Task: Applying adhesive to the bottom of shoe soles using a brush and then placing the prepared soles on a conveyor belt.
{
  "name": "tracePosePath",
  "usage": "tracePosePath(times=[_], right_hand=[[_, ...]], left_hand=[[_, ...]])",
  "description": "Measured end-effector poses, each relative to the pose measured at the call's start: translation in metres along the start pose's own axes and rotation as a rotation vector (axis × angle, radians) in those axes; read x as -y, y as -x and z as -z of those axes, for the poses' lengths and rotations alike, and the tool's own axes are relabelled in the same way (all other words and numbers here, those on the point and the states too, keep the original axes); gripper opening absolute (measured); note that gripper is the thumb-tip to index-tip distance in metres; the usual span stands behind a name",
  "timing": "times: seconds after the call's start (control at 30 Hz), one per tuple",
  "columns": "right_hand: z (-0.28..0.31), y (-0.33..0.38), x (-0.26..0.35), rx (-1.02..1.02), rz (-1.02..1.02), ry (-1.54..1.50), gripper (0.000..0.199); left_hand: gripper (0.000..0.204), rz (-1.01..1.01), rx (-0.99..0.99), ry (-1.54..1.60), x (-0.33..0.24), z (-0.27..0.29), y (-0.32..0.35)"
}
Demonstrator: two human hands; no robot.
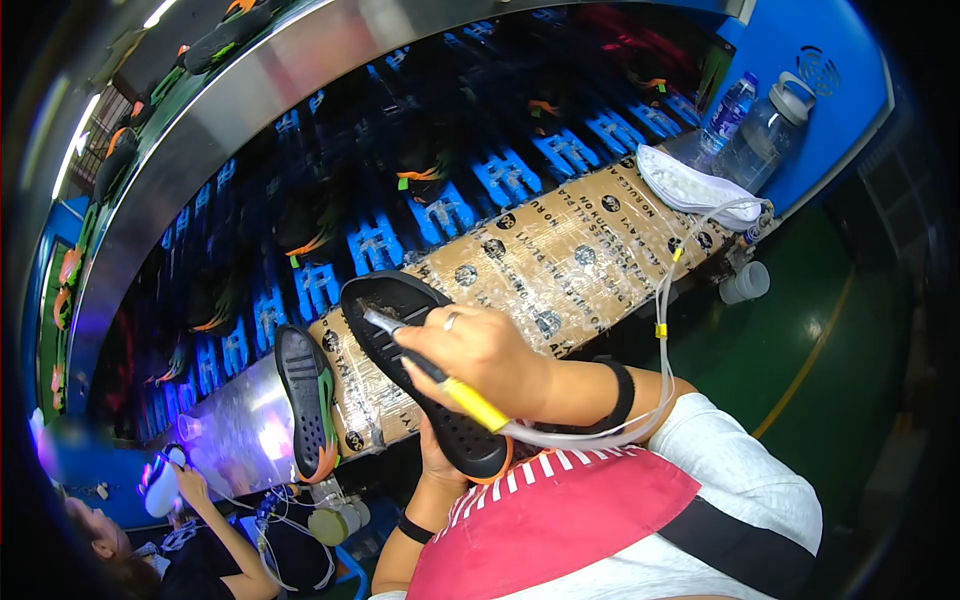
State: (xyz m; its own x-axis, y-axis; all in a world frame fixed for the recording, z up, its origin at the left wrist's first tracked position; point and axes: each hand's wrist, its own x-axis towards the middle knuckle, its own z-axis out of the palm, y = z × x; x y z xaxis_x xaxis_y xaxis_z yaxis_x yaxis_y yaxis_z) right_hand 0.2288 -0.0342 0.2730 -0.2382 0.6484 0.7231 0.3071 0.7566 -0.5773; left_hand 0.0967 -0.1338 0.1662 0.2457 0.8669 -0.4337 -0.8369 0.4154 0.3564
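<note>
right hand point(485, 350) wrapped snugly round the yellow-handled brush point(476, 404), tip right at the black sole point(384, 345), which the left hand point(440, 457) grips from below, over the desk's point(580, 255) near edge!

You face a long ledge wrapped in brown printed cardboard under clear film point(600, 292). Past its far edge you see a dark recess point(460, 105) with rows of blue plastic racks point(508, 180), then a broad silver metal beam point(330, 52). At its right end stands a flat blue panel point(852, 112). Off its near edge, toward your right, spreads a glossy green floor point(720, 355) with a yellow line point(808, 343). White tube lights point(75, 148) glow beyond the left end.
</note>
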Motion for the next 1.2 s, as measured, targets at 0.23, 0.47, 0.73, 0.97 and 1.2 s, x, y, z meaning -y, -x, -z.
tracePosePath(times=[0.23,0.47,0.73,0.97,1.2], right_hand=[[-0.010,0.017,0.004,0.319,0.171,-0.146,0.027],[-0.008,0.017,0.008,0.104,0.049,-0.078,0.025],[-0.009,0.024,0.010,0.091,0.008,-0.275,0.019],[-0.016,0.037,0.016,0.272,0.120,-0.259,0.020],[-0.022,0.046,0.018,0.236,-0.003,-0.293,0.022]], left_hand=[[0.064,0.026,0.030,0.128,-0.008,-0.007,0.005],[0.056,-0.085,-0.045,0.008,-0.009,0.006,0.007],[0.056,-0.234,0.019,-0.027,-0.019,-0.002,0.008],[0.075,-0.215,0.028,-0.064,-0.029,0.015,0.007],[0.060,-0.324,0.182,0.135,-0.036,-0.003,-0.003]])
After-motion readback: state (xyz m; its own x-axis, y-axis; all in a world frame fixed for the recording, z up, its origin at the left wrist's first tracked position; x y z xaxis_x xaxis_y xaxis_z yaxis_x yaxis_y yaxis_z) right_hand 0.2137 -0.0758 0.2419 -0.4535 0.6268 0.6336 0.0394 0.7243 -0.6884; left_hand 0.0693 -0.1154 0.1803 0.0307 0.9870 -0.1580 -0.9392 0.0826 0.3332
